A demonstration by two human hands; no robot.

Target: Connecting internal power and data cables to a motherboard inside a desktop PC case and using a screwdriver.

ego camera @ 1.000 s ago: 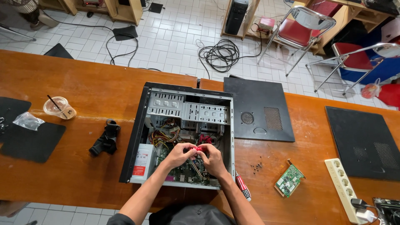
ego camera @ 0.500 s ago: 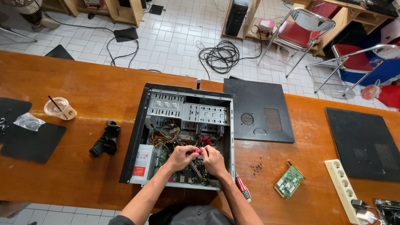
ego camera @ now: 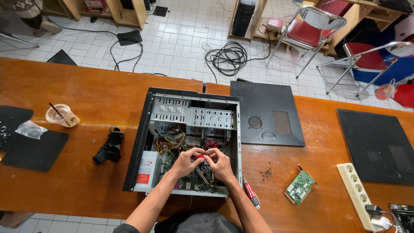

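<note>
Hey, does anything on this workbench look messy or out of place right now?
Small dark screws lie loose on the bare table right of the open computer case, free to roll. A green circuit card sits askew beside them, and a tangled cable sprawls on the floor.

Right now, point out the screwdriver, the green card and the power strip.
screwdriver point(ego camera: 250, 193): head view, red handle.
green card point(ego camera: 300, 187): head view, board middle.
power strip point(ego camera: 356, 193): head view, white body between sockets.

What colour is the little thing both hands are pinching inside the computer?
Red: the small cable connector shows best in the head view.
</note>
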